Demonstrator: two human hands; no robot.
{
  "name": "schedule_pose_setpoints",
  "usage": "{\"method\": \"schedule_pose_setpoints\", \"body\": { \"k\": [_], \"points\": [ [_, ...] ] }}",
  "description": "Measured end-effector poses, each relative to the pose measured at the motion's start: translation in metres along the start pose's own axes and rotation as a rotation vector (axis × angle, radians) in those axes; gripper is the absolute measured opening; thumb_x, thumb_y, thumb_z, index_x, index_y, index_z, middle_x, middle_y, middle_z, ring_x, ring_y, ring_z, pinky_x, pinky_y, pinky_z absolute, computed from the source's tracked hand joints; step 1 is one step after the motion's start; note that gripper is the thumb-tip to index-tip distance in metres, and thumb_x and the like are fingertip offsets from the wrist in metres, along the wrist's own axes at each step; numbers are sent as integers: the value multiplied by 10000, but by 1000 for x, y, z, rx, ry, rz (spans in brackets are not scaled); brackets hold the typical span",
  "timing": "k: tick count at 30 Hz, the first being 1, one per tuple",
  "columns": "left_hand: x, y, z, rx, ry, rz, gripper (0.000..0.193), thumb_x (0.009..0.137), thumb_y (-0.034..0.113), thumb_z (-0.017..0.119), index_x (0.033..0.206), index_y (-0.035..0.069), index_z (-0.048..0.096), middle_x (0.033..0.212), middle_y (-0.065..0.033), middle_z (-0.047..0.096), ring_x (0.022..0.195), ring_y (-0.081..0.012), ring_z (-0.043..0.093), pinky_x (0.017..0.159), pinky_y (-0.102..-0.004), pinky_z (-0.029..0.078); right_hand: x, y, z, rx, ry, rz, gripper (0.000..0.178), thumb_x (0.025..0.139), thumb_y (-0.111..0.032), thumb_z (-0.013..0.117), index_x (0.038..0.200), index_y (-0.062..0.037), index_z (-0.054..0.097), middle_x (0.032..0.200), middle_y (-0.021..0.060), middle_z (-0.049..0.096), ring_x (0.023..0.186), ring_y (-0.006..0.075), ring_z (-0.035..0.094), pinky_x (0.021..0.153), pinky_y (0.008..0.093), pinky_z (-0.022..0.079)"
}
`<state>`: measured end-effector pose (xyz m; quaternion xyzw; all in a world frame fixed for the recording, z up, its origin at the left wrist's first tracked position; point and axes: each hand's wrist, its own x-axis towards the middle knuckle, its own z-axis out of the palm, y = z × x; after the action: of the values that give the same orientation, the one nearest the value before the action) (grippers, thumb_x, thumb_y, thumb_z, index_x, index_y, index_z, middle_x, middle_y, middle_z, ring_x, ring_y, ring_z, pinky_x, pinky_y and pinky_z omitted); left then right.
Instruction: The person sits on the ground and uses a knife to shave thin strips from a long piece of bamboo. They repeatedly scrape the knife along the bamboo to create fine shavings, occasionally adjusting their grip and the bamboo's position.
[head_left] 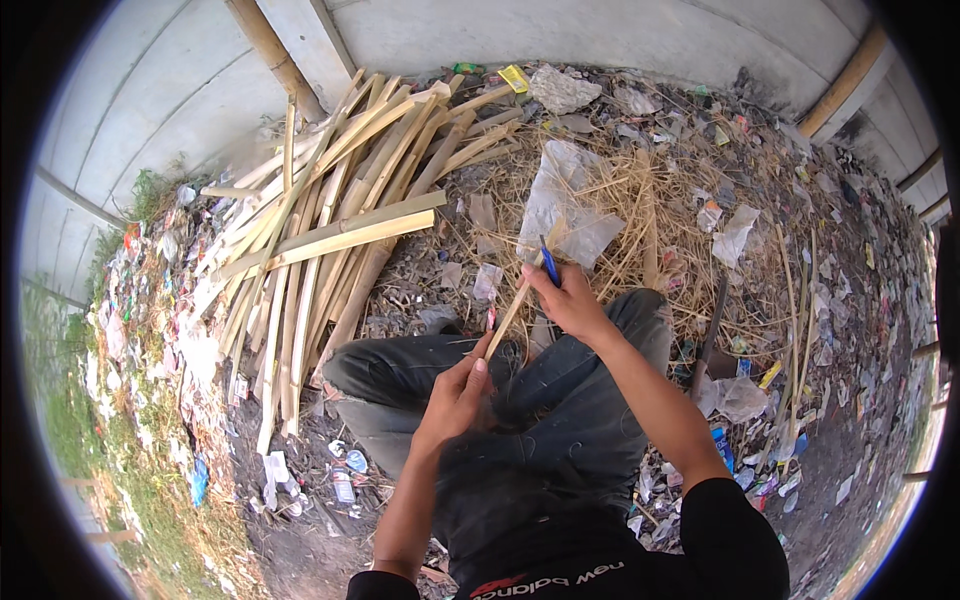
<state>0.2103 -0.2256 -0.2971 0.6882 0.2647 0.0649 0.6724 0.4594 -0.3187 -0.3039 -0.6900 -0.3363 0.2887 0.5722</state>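
Through the head camera I look down on dark, bare-earth ground point(295, 548), strewn thickly with scraps of plastic and paper, with straw-coloured shavings point(632, 235) spread in front of the seated person's crossed legs in dark, faded trousers point(590, 375). A pale grey panelled wall point(600, 35) bends across the far side, and I count two thick round brown posts against it, one at the left point(275, 55) and one at the right point(845, 80); green plants point(75, 400) and brighter light fill the left rim. I have two bare hands in view. The left hand point(458, 395) is closed in a pinch, thumb and fingers on the near end of one slim pale-yellow bamboo strip point(507, 322), which slants up and away between the knees. The right hand point(570, 298) is curled round one slim blue-handled tool point(550, 263), its fingertips at the strip's far end; I cannot make out the tool's edge. Just beyond lies one large sheet of clear, crumpled plastic point(560, 195). Off to the left I have one big heap of split yellow-green bamboo lengths point(335, 230), overlapping too much for me to count. One small bright-yellow packet point(514, 78) lies near its top end, and two long thin poles point(788, 320) lie well to the right.
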Motion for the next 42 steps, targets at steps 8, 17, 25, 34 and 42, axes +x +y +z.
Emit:
{"method": "schedule_pose_setpoints", "body": {
  "k": [8,17,25,34,42],
  "points": [
    [14,-1,2,177,119,86,460,1132,265,539,1547,65,546,713,1,488,673,-74,429,616,-270,413,-56,-22,17,-710,-76,-220,642,1065,-585,508,779,-32,665,580,175,624,569,416,661,552,498,510],
    [12,20,-2,353,215,125,441,1115,248,558,1519,73,576,677,-177,535,597,-161,477,641,-338,487,-11,2,2,-950,126,-202,715,1040,-676,500,803,-45,740,614,200,652,624,433,686,594,537,529],
    [-36,-3,-13,259,114,75,446,1124,246,549,1497,3,577,671,-97,526,634,-121,472,641,-312,473,14,0,-78,-694,293,-57,682,1083,-602,477,830,-21,729,613,197,626,642,445,654,598,513,490],
    [-16,6,-14,138,146,15,464,1139,259,527,1517,-8,558,749,35,485,695,-61,435,621,-253,413,-22,-13,9,-814,48,-191,632,1048,-603,547,862,-29,734,635,220,661,629,452,679,585,540,527],
    [-35,7,-15,-49,-6,-63,497,1150,276,492,1553,-14,516,764,79,466,705,-33,414,640,-223,387,-9,-16,-21,-504,271,-77,608,1105,-523,494,960,18,732,660,210,630,665,437,661,629,483,492]
  ]
}}
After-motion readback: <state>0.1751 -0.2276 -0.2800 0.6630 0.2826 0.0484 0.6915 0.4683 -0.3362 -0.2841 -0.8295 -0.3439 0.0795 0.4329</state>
